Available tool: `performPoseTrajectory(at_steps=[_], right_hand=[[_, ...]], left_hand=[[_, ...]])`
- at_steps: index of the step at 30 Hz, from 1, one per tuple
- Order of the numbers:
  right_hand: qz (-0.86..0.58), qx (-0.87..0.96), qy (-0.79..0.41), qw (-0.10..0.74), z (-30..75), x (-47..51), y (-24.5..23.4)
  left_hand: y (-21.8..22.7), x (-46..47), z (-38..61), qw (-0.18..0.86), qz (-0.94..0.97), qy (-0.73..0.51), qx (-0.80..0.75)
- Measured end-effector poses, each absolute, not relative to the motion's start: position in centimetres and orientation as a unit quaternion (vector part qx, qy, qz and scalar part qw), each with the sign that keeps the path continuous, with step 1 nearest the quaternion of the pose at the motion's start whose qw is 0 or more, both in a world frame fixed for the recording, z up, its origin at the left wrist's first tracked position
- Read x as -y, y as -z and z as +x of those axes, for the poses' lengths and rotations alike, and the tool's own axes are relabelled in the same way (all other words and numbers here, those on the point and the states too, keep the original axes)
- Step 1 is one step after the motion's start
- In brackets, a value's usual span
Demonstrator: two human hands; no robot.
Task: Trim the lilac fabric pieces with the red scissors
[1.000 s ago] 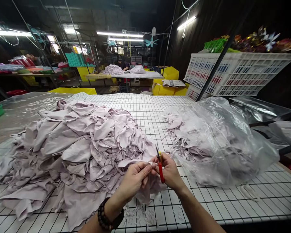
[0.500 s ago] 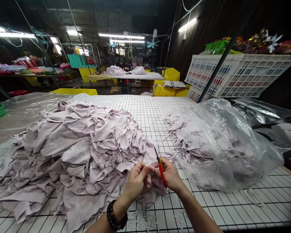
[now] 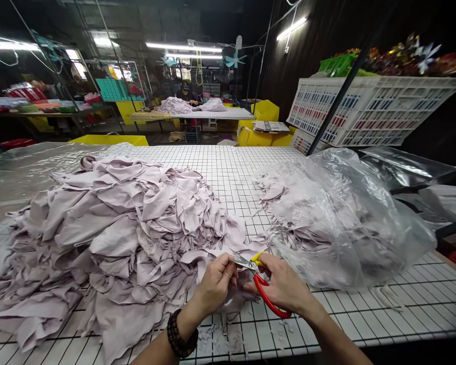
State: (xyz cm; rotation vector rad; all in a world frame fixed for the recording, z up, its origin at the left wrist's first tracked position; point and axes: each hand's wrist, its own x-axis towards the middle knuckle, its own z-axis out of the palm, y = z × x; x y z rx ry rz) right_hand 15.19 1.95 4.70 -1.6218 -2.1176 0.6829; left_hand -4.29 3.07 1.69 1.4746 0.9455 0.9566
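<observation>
My right hand (image 3: 283, 281) is closed on scissors (image 3: 266, 291) with one red and one yellow handle. Their blades point left, slightly parted, with the tips at the fingers of my left hand (image 3: 217, 283). That left hand, with a dark beaded bracelet on its wrist, pinches the edge of a pale lilac fabric piece (image 3: 233, 301), which hangs below the fingers. Just left of it rises a big heap of the same lilac fabric (image 3: 129, 218). Small fabric snippets (image 3: 222, 340) lie on the table in front of me.
A clear plastic bag (image 3: 349, 223) covers more lilac fabric on the right of the grid-marked table (image 3: 228, 167). Behind it stands a white crate (image 3: 376, 109) beside a slanting dark post (image 3: 338, 101). A person sits at a far table (image 3: 216, 115).
The scissors have swung from pointing up to pointing left, their blades now at the left fingertips. My right hand has shifted slightly right and away from the left hand.
</observation>
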Motion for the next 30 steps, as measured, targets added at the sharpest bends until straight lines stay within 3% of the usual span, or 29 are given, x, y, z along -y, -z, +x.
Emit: performPoseTrajectory(at_steps=[23,27,30], right_hand=[[-0.558,0.782,-0.185,0.207,15.3,-1.5,-3.1],[-0.547,0.75,-0.277,0.248,15.8,-1.7,-2.6],[-0.549,0.692,-0.377,0.279,16.9,-2.0,-2.2]], left_hand=[[-1.9,-2.4,-4.7,0.602,0.589,-0.385,-0.377],[-2.2,-2.7,-4.9,0.59,0.598,-0.374,-0.393],[-2.0,-3.0,-5.4,0.465,0.678,-0.367,-0.435]])
